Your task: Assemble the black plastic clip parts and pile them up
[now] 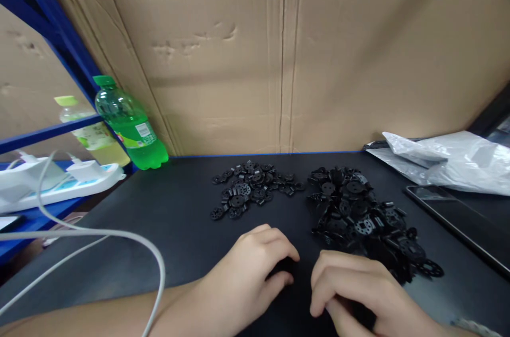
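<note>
My left hand (257,273) rests low over the black tabletop, its fingers curved and the thumb a little apart from them. Nothing shows in that gap. Facing it, my right hand (358,289) is closed, with thumb and forefinger pressed together; anything between them is hidden. Just beyond my right hand lies a dense heap of small black plastic parts (354,204), many of them discs with holes and side tabs. Farther off, beyond my left hand, a looser, flatter pile of similar black parts (251,185) spreads over the table.
A dark tablet-like panel (458,222) and crumpled clear plastic bags (458,161) lie right. At left stand a green drink bottle (133,129), a paler bottle (93,132) and a white power strip (91,180). A white cable (131,235) loops above my left forearm. Cardboard (223,71) walls the back.
</note>
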A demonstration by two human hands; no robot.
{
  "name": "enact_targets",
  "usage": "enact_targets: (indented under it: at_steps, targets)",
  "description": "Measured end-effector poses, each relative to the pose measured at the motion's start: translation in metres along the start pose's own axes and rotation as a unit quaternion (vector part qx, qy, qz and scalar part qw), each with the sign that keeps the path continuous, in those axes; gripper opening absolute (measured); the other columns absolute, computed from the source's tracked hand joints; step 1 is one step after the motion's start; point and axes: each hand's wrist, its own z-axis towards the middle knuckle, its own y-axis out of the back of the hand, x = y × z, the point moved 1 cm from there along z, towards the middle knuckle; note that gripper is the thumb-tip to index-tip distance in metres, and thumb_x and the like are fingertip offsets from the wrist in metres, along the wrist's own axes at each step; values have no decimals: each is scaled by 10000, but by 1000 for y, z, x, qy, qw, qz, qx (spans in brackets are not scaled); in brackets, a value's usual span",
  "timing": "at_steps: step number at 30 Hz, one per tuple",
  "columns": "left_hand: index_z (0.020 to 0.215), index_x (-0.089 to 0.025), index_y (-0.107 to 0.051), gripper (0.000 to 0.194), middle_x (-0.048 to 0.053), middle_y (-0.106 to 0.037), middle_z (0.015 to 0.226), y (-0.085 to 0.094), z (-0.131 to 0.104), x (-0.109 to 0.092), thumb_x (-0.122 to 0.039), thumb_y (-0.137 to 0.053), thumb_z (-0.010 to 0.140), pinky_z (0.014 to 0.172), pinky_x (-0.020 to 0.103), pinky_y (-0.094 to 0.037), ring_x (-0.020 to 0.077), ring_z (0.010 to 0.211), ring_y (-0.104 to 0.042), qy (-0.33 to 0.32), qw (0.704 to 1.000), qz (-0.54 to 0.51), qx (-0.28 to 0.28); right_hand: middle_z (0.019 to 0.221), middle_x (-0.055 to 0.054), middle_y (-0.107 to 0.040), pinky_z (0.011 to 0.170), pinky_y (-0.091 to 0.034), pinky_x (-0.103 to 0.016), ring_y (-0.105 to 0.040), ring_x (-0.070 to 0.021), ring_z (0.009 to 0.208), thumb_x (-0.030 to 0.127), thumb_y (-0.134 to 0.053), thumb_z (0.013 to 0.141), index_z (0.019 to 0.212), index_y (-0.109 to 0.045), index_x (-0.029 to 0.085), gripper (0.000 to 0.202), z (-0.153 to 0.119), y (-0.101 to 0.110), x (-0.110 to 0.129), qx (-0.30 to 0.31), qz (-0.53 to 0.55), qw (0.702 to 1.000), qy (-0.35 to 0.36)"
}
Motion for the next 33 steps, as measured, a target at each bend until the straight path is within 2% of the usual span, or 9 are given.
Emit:
enact_targets:
  at_steps: [3,6,8,11,14,18,24,28,33]
  targets:
    - [950,-148,-693,266,76,-696,1044,-3,0,-1,35,-688,756,726,235,-570,183,904,-671,-8,988,-116,-98,724,-22,-643,517,-457,-225,-626,-150,618,87,-513,766,759,-630,193,158,1,-4,-7,42,78,985,-150]
    - [956,-163,-685,254,54,-691,1006,-5,-3,-8,9,-679,770,770,222,-574,159,888,-683,-30,966,-185,-180,827,-18,-645,505,-441,-205,-622,-129,623,223,-564,813,990,-609,197,185,1,-8,-14,87,256,927,-261]
    - [1024,-173,-683,346,46,-691,994,-6,-5,-13,37,-672,749,775,215,-582,156,885,-693,-44,959,-213,-184,941,-41,-635,526,-447,-200,-650,-133,690,390,-578,873,1161,-562,203,344,0,-10,-16,107,362,883,-278]
    - [1061,-168,-697,473,61,-710,1042,-9,-9,-17,120,-639,690,827,219,-574,167,932,-702,-69,959,-224,-159,928,-37,-605,553,-433,-186,-643,-134,740,590,-658,820,1163,-579,178,542,0,-13,-17,124,428,851,-279]
    - [1026,-147,-720,441,76,-741,997,-13,-9,-17,127,-652,687,832,240,-567,179,910,-704,-84,961,-222,-145,812,-9,-590,586,-439,-204,-594,-113,691,625,-703,771,1062,-629,152,561,1,-16,-16,121,429,849,-284]
    - [1039,-140,-741,383,106,-759,982,-16,-6,-14,45,-760,704,799,275,-575,209,895,-704,-89,956,-236,-148,782,1,-591,605,-464,-249,-570,-106,625,521,-715,780,1025,-645,153,449,5,-17,-16,114,412,852,-302]
    - [1038,-184,-794,355,113,-783,945,-16,-9,-12,-19,-809,725,726,271,-592,213,824,-731,-98,942,-279,-158,856,-8,-604,722,-473,-271,-636,-157,824,391,-676,806,1026,-653,173,310,9,-8,-9,142,451,825,-309]
    - [1056,-230,-797,428,95,-804,942,-16,-10,-12,-3,-830,695,753,286,-589,216,828,-737,-108,940,-283,-160,892,-15,-600,791,-467,-293,-605,-153,862,327,-597,880,1023,-638,174,213,9,-1,-3,182,415,849,-272]
    - [1053,-236,-801,479,89,-810,943,-18,-9,-13,27,-844,654,770,287,-584,210,816,-735,-102,935,-300,-158,897,-17,-553,817,-448,-341,-561,-160,821,356,-534,893,1032,-598,174,238,9,2,-2,212,386,855,-273]
